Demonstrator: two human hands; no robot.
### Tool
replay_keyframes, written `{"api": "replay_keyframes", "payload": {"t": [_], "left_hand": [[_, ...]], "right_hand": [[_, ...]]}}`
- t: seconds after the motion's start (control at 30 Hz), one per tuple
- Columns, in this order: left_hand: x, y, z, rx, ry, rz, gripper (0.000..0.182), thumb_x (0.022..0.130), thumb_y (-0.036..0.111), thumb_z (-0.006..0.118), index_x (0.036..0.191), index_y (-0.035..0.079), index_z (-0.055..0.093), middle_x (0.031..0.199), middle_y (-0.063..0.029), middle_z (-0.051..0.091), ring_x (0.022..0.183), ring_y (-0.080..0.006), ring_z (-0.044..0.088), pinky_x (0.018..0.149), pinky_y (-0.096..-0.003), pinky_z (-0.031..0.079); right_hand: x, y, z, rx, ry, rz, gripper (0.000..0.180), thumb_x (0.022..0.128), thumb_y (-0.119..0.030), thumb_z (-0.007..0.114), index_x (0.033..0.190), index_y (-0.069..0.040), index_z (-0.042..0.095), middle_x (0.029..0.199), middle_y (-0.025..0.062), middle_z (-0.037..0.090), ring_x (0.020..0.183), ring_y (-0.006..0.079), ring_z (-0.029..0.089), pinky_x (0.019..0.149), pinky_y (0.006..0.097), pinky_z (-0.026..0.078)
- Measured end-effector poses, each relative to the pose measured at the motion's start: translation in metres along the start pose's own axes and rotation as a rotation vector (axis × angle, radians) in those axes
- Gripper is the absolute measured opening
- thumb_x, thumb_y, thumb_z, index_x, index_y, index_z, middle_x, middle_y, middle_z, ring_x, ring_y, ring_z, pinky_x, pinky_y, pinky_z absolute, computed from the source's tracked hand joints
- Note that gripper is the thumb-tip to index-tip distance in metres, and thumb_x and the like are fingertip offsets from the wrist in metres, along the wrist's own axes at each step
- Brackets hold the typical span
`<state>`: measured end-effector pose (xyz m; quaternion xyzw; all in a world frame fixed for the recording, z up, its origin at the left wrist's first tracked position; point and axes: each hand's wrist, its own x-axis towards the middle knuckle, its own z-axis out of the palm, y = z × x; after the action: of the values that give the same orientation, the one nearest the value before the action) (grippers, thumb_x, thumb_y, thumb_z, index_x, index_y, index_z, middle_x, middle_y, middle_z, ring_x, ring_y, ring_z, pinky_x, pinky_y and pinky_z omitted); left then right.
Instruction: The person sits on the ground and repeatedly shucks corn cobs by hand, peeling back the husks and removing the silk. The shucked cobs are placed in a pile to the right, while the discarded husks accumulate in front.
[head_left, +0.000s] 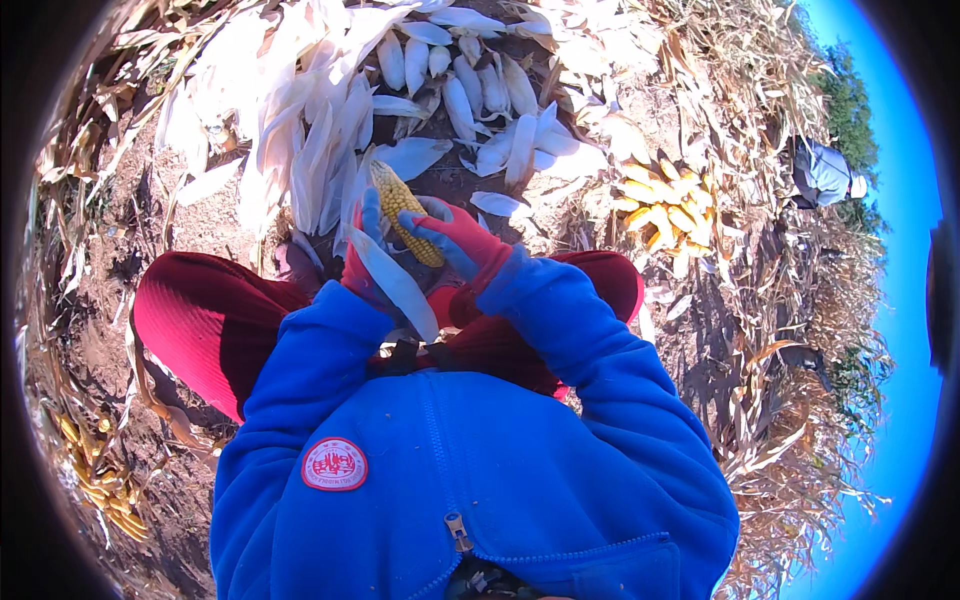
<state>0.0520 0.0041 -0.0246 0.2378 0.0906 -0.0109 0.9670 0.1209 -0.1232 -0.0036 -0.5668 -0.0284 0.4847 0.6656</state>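
A yellow ear of corn (403, 210) is held at a slant in front of my crossed legs, its kernels bare. My right hand (459, 238), in a red and grey work glove, grips the ear from the right with the thumb across it. On the ear's other side, my left hand (366, 244), gloved the same way, closes around pale husk at the cob. One dry husk leaf (396, 283) hangs from that hand toward my lap. The left fingertips are partly hidden behind the ear and husk.
Unhusked ears (480, 90) lie on the soil ahead, beside a heap of loose husks (300, 127). Husked yellow ears (667, 202) are piled to the right, and another corn pile (101, 480) is at lower left. Dry stalks (765, 315) border the right; a person (821, 176) is farther off.
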Motion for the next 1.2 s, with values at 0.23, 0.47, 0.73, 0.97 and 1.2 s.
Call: {"api": "replay_keyframes", "payload": {"t": [0.23,0.47,0.73,0.97,1.2], "left_hand": [[0.003,-0.013,-0.031,0.216,0.407,0.058,0.061,0.094,0.056,0.039,0.135,0.011,0.041,0.133,-0.0081,0.049,0.130,-0.0185,0.040,0.107,-0.0427,0.025],[0.010,-0.042,-0.044,0.608,0.457,0.065,0.050,0.094,0.051,0.042,0.128,0.014,0.049,0.123,-0.0060,0.057,0.119,-0.0209,0.051,0.097,-0.0413,0.035],[0.012,-0.033,-0.051,0.585,0.673,-0.028,0.033,0.093,0.027,0.058,0.120,0.010,0.051,0.101,-0.0107,0.063,0.088,-0.0151,0.060,0.076,-0.0260,0.049],[0.022,-0.045,-0.075,0.799,0.583,0.055,0.039,0.084,0.011,0.069,0.117,-0.002,0.052,0.107,-0.0091,0.061,0.095,-0.0126,0.058,0.084,-0.0245,0.046],[0.025,-0.063,-0.067,0.709,0.554,0.091,0.041,0.084,0.012,0.069,0.118,-0.002,0.052,0.107,-0.0092,0.061,0.093,-0.0130,0.057,0.085,-0.0260,0.046]], "right_hand": [[-0.007,-0.050,-0.106,0.569,0.402,-0.129,0.046,0.084,-0.047,0.063,0.106,-0.006,0.056,0.086,0.0106,0.065,0.068,0.0202,0.064,0.058,0.0305,0.056],[-0.053,-0.100,-0.202,0.655,0.687,-0.754,0.053,0.091,-0.052,0.049,0.116,-0.005,0.054,0.102,0.0166,0.064,0.085,0.0240,0.066,0.079,0.0369,0.057],[0.000,0.019,-0.009,-0.476,-0.219,-0.201,0.045,0.088,-0.015,0.064,0.128,-0.002,0.047,0.103,0.0079,0.062,0.095,0.0133,0.059,0.084,0.0273,0.048],[0.005,-0.054,-0.126,-0.506,0.165,-0.135,0.030,0.088,-0.007,0.057,0.118,-0.012,0.061,0.082,0.0014,0.064,0.075,0.0046,0.059,0.062,0.0211,0.045],[0.016,-0.036,-0.255,-1.620,-0.078,0.478,0.088,0.069,-0.059,0.067,0.134,-0.004,0.044,0.125,0.0219,0.055,0.115,0.0342,0.053,0.096,0.0385,0.042]]}}
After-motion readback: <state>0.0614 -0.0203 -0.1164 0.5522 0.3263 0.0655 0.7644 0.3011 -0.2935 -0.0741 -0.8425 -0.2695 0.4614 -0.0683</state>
